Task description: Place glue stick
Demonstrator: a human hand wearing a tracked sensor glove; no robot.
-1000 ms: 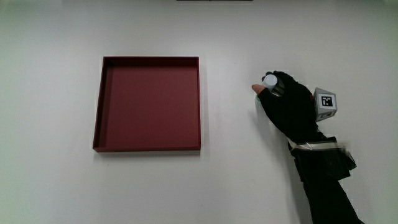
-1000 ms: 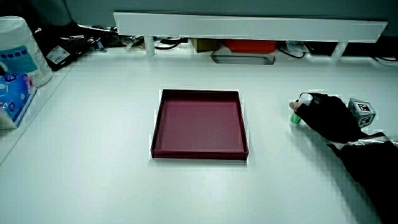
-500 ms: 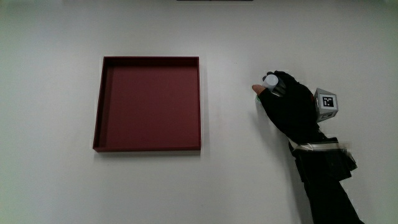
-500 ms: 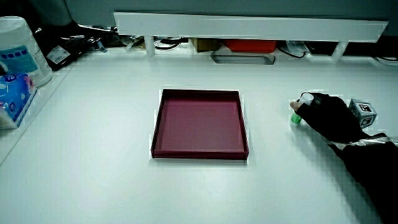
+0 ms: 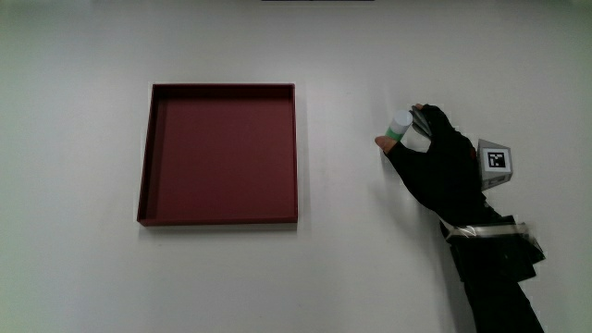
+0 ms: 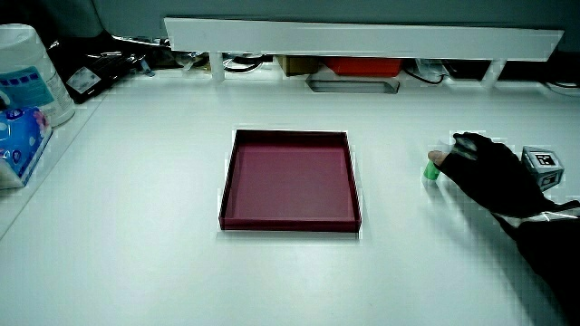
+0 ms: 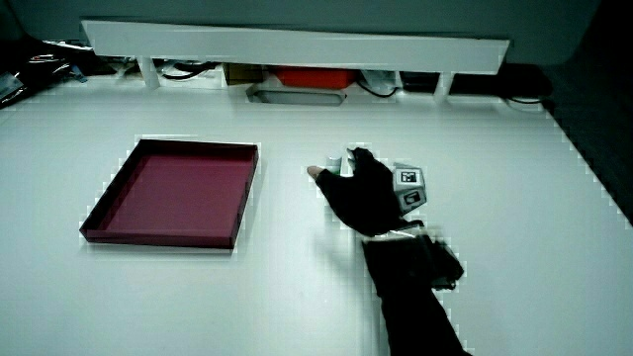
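we see hand (image 5: 435, 159) gripping glue stick (image 5: 399, 126), standing on counter (image 5: 351, 259) beside red tray (image 5: 219, 154), tray holding nothing.

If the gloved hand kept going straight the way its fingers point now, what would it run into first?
The hand, closed on the glue stick, points across bare table and passes beside the red tray rather than into it. The way looks free in the main view; in a side view the low partition seems the first obstacle, though depth is unclear.

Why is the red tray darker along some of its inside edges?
In the main view the tray walls cast soft shadow on its floor; in a side view the floor looks evenly lit, and the hand shades the table beside it.
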